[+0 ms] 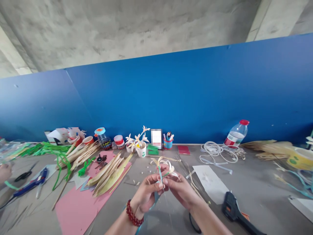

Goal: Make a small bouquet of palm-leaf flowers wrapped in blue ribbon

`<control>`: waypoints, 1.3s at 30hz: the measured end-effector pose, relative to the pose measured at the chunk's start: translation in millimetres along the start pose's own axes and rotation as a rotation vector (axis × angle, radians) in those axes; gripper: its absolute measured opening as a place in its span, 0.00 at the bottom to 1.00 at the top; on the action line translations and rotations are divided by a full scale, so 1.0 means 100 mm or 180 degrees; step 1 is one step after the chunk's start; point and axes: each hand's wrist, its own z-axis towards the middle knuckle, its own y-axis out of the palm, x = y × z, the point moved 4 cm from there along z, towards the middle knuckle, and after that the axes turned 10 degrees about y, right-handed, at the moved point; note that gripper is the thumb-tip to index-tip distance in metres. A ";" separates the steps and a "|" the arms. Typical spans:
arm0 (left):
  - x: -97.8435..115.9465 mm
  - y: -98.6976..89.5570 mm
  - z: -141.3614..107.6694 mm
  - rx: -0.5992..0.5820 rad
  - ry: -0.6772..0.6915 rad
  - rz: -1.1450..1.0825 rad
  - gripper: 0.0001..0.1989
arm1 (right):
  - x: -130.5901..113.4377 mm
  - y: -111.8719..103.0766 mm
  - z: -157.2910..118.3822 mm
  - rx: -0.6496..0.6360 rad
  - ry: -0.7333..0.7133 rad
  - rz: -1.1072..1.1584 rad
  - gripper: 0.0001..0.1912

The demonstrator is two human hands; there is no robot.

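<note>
My left hand (148,192) and my right hand (181,189) meet in front of me, fingertips pinched together. Between them is a handmade flower (170,169) with pale, curled petals that look like dried corn husk. Its thin stem (160,173) is wrapped in green and stands upright in the left fingers. The right fingers grip close beside it, near a second green stem. Below the hands a teal strip (154,203) hangs toward the table; where its upper end goes is hidden. A red bead bracelet (134,215) circles my left wrist.
Dried husks (107,179) lie on pink paper (73,209) at left. A cup (141,150) of husk flowers stands at the back. A black glue gun (231,207) and white paper (210,184) are at right, a bottle (236,134) behind. Another person's hand (5,173) shows far left.
</note>
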 end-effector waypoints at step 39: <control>0.48 0.28 0.15 0.0353 0.1496 0.2984 0.08 | -0.56 -0.20 0.10 0.0818 -0.0978 -0.1968 0.12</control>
